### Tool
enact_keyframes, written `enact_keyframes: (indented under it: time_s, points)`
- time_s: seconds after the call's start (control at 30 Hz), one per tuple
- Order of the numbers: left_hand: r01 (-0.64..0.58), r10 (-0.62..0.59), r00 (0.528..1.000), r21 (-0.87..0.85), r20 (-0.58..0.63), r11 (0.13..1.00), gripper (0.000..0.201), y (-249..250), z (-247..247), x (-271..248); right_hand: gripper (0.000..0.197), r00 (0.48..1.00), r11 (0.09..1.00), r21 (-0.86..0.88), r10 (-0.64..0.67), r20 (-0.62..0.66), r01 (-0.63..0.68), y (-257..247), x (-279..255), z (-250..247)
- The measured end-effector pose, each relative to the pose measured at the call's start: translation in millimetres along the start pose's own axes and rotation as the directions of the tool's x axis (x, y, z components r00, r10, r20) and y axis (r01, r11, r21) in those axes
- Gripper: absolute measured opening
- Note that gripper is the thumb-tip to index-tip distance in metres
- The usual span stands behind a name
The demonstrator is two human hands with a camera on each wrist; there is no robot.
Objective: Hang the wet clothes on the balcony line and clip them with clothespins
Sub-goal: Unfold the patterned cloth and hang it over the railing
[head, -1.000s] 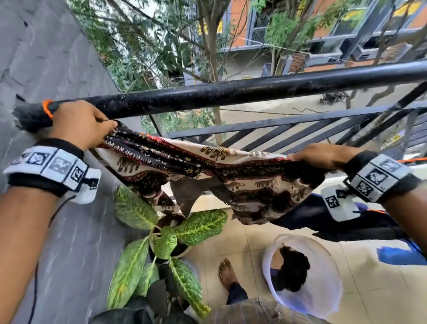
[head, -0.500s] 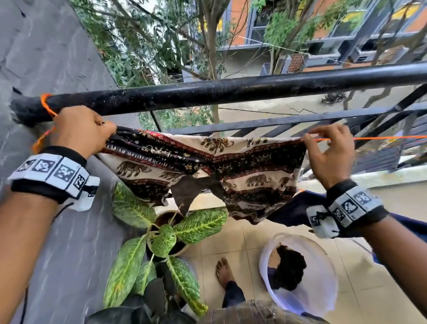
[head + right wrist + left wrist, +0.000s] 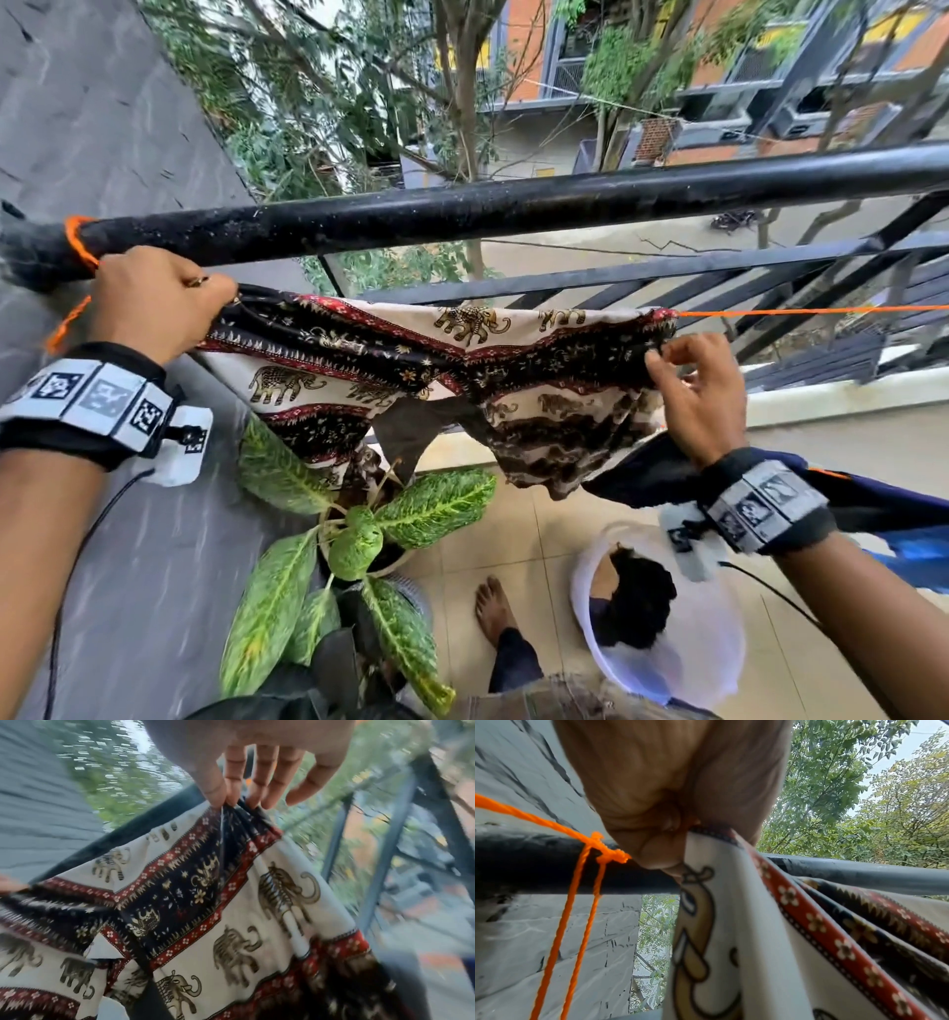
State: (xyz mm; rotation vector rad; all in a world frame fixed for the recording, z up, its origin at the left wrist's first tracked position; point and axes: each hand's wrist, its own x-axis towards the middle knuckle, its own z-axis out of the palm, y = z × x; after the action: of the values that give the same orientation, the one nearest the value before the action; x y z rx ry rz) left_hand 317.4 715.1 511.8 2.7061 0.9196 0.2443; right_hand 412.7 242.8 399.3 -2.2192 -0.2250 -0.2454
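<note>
Head view: elephant-print cloth (image 3: 452,360) draped over the orange line (image 3: 811,310), between my hands. Left hand (image 3: 154,298) grips one end; right hand (image 3: 703,390) pinches the other edge. Best: pull taut, spread flat, then clip.

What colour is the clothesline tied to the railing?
Bright orange clothesline, knotted round the black railing; clearest in the left wrist view.
</note>
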Motion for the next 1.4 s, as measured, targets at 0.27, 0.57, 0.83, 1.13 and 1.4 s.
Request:
enact_keyframes:
  time_s: [0.27, 0.57, 0.83, 1.13, 1.4]
  points:
    - [-0.008, 0.006, 0.999, -0.048, -0.048, 0.999, 0.054, -17.9, 5.5, 12.7, 0.016, 0.995, 0.931, 0.357, 0.091, -0.033, -0.074, -55.7, 83.9, -33.2]
    - [0.033, -0.044, 0.997, 0.160, 0.066, 0.987, 0.039, -1.6, 2.5, 32.2, 0.022, 0.843, 0.765, -0.632, 0.256, 0.473, 0.123, -27.1, 114.2, -7.3]
    - [-0.031, 0.038, 0.998, 0.139, -0.054, 0.990, 0.051, -16.1, 17.7, 23.5, 0.070, 0.697, 0.788, -0.586, 0.313, 0.645, 0.188, -34.3, 97.2, -25.3]
    - [-0.243, 0.071, 0.881, -0.320, -0.467, 0.916, 0.016, 5.3, 68.6, -80.0, 0.027, 0.498, 0.812, -0.473, 0.270, 0.824, 0.341, -30.2, 89.0, -38.7]
    - [0.477, 0.052, 0.769, -0.626, 0.637, 0.617, 0.019, 84.9, 213.4, -164.4, 0.036, 0.333, 0.965, -0.261, 0.257, 0.908, -0.032, -34.0, 92.5, -48.3]
